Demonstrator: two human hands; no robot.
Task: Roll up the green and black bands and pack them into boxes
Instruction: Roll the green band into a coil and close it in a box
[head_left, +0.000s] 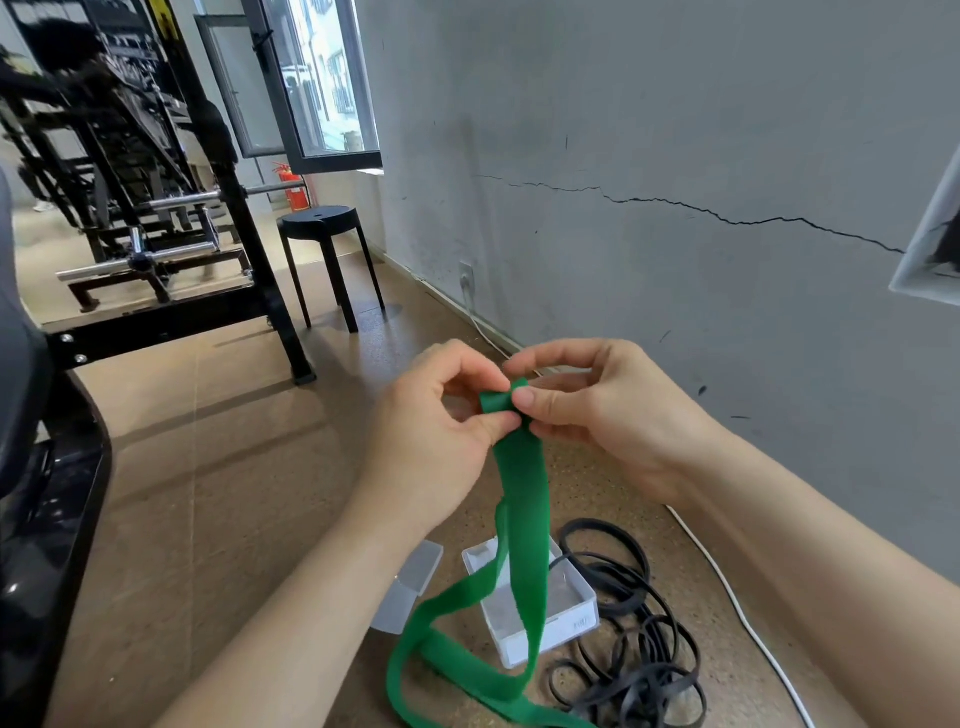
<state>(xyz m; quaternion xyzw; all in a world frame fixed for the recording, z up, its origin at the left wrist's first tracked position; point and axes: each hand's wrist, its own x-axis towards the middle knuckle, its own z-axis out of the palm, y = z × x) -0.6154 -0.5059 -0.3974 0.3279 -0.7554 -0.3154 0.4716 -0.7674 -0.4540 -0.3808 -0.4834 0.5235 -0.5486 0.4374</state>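
- Black steel gym machine frame (156, 218): stands on the brown speckled floor (208, 467) at far left, with chrome bars across its lower part.
- Black round stool (322, 223): stands on four legs near the grey wall, to the right of the frame; a red fire extinguisher (295, 189) stands behind it, below the open window (322, 78).
- Left hand (436, 431): raised above the floor, with thumb and curled fingers pinching the left side of the folded top end of the band.
- Wide flat green elastic band (522, 499): its top end is folded over into a small first turn between the two hands. The rest hangs straight down, passes in front of the box, loops on the floor and runs off the lower edge.
- Right hand (602, 415): level with the left, thumb and fingers pinching the right side of the same fold; the fingertips of both hands nearly meet.
- Translucent plastic lid (410, 582): lies flat on the floor, just left of the box.
- White rectangular plastic box (569, 631): sits open on the floor below the hands.
- Narrow black rubber bands (634, 654): lie in a loose tangled pile on the floor, just right of the box.
- White cable (737, 613): runs along the floor beside the cracked grey plaster wall (675, 156).
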